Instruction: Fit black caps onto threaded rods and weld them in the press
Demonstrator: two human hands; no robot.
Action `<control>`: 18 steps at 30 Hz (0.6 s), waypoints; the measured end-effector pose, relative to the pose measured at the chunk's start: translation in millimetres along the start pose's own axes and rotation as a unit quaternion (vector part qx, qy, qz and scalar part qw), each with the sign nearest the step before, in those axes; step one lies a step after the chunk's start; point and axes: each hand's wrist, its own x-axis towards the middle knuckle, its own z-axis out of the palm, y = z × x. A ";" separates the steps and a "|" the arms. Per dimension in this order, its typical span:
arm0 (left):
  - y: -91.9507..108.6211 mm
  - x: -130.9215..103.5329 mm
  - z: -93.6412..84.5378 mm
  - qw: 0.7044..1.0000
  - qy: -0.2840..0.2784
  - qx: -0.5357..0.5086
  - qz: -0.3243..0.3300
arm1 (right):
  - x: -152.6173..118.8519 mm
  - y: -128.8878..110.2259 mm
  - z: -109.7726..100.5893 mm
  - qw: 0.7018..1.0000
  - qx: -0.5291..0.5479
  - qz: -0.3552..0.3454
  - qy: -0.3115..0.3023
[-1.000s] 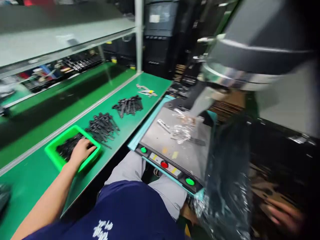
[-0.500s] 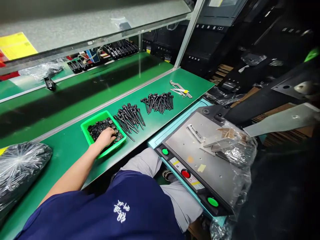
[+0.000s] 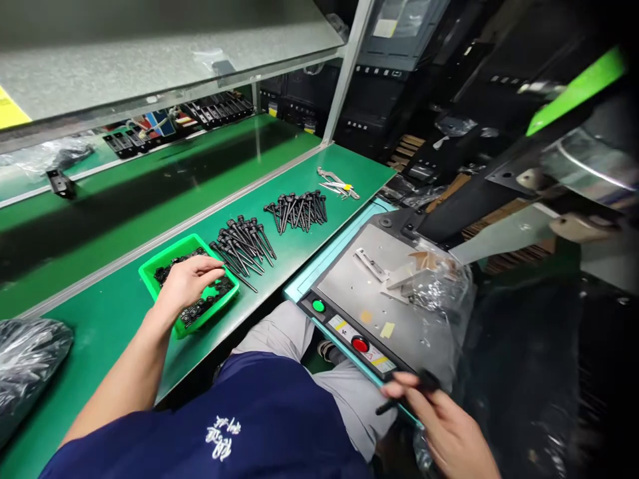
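My left hand [image 3: 188, 283] is over the green bin [image 3: 146, 273], its fingertips pressed together. Whatever those fingers pinch is hidden or too small to make out. Small black parts [image 3: 197, 311] fill the bin, with a patch of green bottom showing. At the lower right, my right hand [image 3: 442, 422] grips a black screw [image 3: 387, 406], blurred by motion, beside the machine's front edge. To the right of the bin lies a pile of black screws [image 3: 244, 243], heads mostly toward the back. A second pile of black screws [image 3: 299, 211] lies further right.
A machine with a metal plate [image 3: 344, 266], two green buttons, one hidden, and a red button [image 3: 360, 344] stands at right. Clear plastic film [image 3: 444, 286] covers part of it. Pliers [image 3: 339, 183] lie at the table's far end; a plastic-wrapped bundle [image 3: 32, 366] sits left.
My left hand has risen out of the black parts to above the bin. My right hand has come into view at the lower right with a black screw. The view has shifted.
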 end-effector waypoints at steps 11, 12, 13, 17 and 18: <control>126.9 -14.1 157.3 0.844 -0.222 -0.482 0.082 | 62.8 -71.9 75.5 0.973 0.144 -0.167 0.066; 128.4 -13.7 162.2 0.839 -0.240 -0.481 0.083 | 62.0 -70.7 73.2 0.972 0.138 -0.173 0.078; 129.6 -13.3 165.6 0.837 -0.256 -0.477 0.086 | 60.9 -69.1 71.3 0.971 0.137 -0.175 0.089; 134.1 -11.7 173.5 0.826 -0.286 -0.478 0.082 | 57.9 -62.8 69.2 0.956 0.251 -0.135 0.067; 135.5 -11.4 174.8 0.822 -0.290 -0.485 0.076 | 57.5 -62.4 69.0 0.942 0.312 -0.116 0.041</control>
